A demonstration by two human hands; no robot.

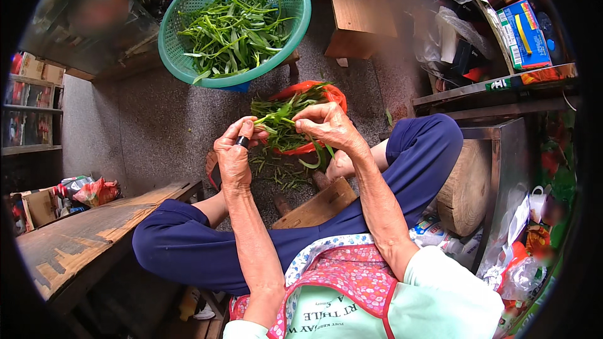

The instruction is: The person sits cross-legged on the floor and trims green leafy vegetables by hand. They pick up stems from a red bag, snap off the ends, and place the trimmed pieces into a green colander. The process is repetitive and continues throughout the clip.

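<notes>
My left hand is closed around a few green stems of leafy greens, which look like water spinach. A black band wraps one of its fingers. My right hand pinches the other end of the greens, thumb against fingertips. Beneath both hands, more leafy greens lie on an open red plastic bag on the floor. Short cut stem pieces are scattered close to my feet. Beyond the bag, a green plastic colander basket holds a heap of leafy greens.
A wooden stool stands to the right of the basket. Along the left runs a worn wooden bench. At the right are a cluttered shelf and a round wood block. A low wooden piece sits between my legs.
</notes>
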